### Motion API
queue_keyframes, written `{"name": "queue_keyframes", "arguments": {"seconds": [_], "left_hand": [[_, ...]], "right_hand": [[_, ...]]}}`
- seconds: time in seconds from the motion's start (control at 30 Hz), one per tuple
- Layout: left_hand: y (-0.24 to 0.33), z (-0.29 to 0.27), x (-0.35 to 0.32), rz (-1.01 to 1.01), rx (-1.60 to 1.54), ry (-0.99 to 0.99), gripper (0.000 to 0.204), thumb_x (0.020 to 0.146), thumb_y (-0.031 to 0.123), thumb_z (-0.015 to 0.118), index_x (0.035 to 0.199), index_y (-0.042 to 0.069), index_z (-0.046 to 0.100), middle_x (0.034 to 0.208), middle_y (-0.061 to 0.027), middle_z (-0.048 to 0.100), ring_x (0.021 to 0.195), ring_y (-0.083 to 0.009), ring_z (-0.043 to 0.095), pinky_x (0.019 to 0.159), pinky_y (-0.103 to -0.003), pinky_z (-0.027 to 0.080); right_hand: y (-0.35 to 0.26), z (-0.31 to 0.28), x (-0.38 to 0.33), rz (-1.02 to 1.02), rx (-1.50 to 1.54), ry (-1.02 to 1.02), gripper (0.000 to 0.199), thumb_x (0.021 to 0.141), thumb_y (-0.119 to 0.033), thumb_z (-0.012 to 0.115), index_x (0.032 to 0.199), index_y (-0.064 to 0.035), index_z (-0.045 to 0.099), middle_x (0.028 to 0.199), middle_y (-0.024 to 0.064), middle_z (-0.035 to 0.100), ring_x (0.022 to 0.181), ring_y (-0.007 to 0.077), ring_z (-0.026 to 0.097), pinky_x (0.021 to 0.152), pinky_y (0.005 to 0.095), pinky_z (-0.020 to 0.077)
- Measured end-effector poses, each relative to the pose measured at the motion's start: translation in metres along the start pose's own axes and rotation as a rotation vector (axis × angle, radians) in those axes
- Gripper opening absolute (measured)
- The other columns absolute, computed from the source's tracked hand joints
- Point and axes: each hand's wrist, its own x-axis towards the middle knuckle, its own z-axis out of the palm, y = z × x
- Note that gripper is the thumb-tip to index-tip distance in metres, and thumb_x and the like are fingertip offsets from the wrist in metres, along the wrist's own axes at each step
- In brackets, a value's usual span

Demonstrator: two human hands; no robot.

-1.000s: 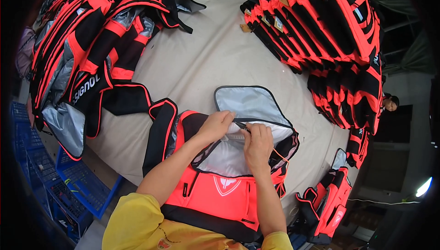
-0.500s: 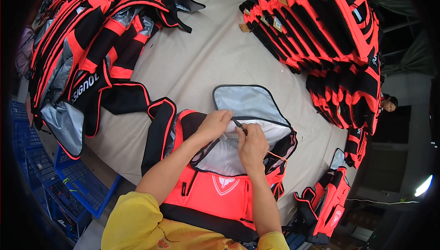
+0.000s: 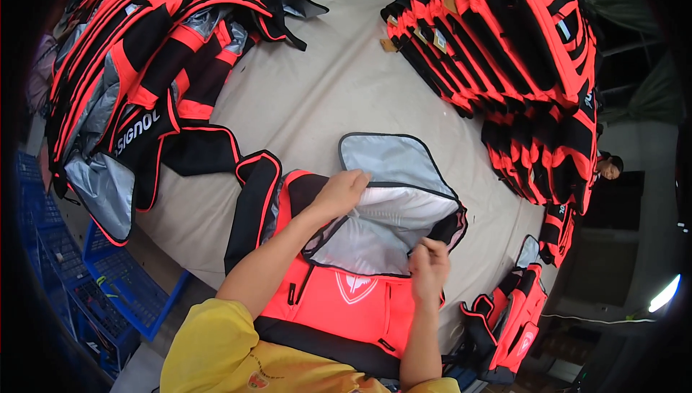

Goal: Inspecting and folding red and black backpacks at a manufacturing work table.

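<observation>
Since 1 second ago, right hand [image 3: 428,269] slides down the open backpack [image 3: 346,285] rim on the worktop [image 3: 339,97], fingers pinching something hidden; left hand [image 3: 339,193] grips the opening's far edge.

I watch my left hand [image 3: 339,195] grip the rim of an open orange-and-black cooler bag [image 3: 346,299] on the beige table [image 3: 339,90], while my right hand [image 3: 429,267] pinches the opposite edge by the silver lining [image 3: 386,227]. Stacks of matching bags [image 3: 504,40] flank both sides; blue crates [image 3: 108,285] stand below left.
</observation>
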Motion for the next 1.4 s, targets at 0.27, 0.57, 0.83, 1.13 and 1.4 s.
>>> {"name": "queue_keyframes", "arguments": {"seconds": [0.27, 0.57, 0.83, 1.13, 1.4], "left_hand": [[0.013, -0.002, -0.017, 0.116, -0.036, -0.051, 0.040, 0.099, 0.040, 0.069, 0.103, 0.000, 0.068, 0.088, -0.0173, 0.072, 0.083, -0.0235, 0.070, 0.074, -0.041, 0.053], [0.060, -0.010, -0.004, 0.538, 0.576, 0.366, 0.047, 0.095, 0.022, 0.071, 0.134, -0.001, 0.061, 0.121, -0.0259, 0.067, 0.110, -0.0445, 0.067, 0.096, -0.051, 0.053], [0.057, -0.069, -0.184, 0.106, 0.342, 0.121, 0.036, 0.107, 0.021, 0.065, 0.133, -0.005, 0.063, 0.124, -0.0100, 0.070, 0.111, -0.0151, 0.065, 0.098, -0.029, 0.051], [0.076, -0.050, -0.389, -0.011, 0.626, -0.023, 0.108, 0.062, 0.010, 0.094, 0.158, 0.008, 0.044, 0.160, -0.0149, 0.048, 0.153, -0.0310, 0.040, 0.125, -0.044, 0.032], [0.046, -0.016, -0.392, 0.193, 1.121, 0.131, 0.101, 0.059, 0.004, 0.095, 0.151, 0.010, 0.054, 0.159, -0.0234, 0.044, 0.147, -0.0447, 0.042, 0.119, -0.050, 0.039]], "right_hand": [[0.016, -0.258, -0.142, 0.036, -0.185, 0.721, 0.021, 0.105, -0.022, 0.068, 0.120, -0.0086, 0.062, 0.083, -0.0057, 0.051, 0.059, 0.0015, 0.041, 0.047, 0.0185, 0.0302], [0.050, -0.355, -0.268, -0.045, -0.389, 0.941, 0.027, 0.107, -0.025, 0.064, 0.125, -0.0042, 0.062, 0.085, -0.0018, 0.060, 0.063, 0.0048, 0.048, 0.053, 0.0218, 0.0392], [0.255, -0.334, -0.240, 0.203, -0.484, 0.680, 0.041, 0.099, -0.024, 0.075, 0.128, 0.0019, 0.063, 0.107, 0.0147, 0.073, 0.094, 0.0260, 0.070, 0.087, 0.0379, 0.0550], [0.148, -0.292, -0.271, -0.135, -0.646, 0.253, 0.068, 0.086, -0.020, 0.084, 0.144, -0.0011, 0.053, 0.139, 0.0229, 0.060, 0.136, 0.0414, 0.053, 0.114, 0.0473, 0.0438], [0.071, -0.205, -0.288, -0.441, -0.715, -0.081, 0.111, 0.062, -0.023, 0.099, 0.157, -0.0075, 0.042, 0.161, 0.0213, 0.038, 0.149, 0.0441, 0.036, 0.122, 0.0507, 0.0364]]}}
